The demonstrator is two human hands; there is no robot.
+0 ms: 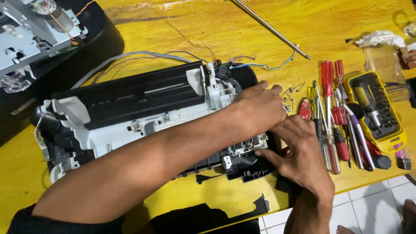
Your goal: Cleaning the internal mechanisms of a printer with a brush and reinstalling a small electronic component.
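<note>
Left hand [260,108] flat, fingers loosely together, pressing the opened printer [143,112] at its right end. Right hand [299,151] half-curled, fingertips on its glossy black plastic corner. Resting on yellow wooden tabletop [242,30].

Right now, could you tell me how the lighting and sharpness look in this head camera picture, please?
Head view: bright overhead light puts a pale glare on the glossy yellow wooden table near the top edge; the hands, left and right, are sharp and cast soft shadows over the opened black-and-white plastic printer; the corners bend slightly and darken.
</note>
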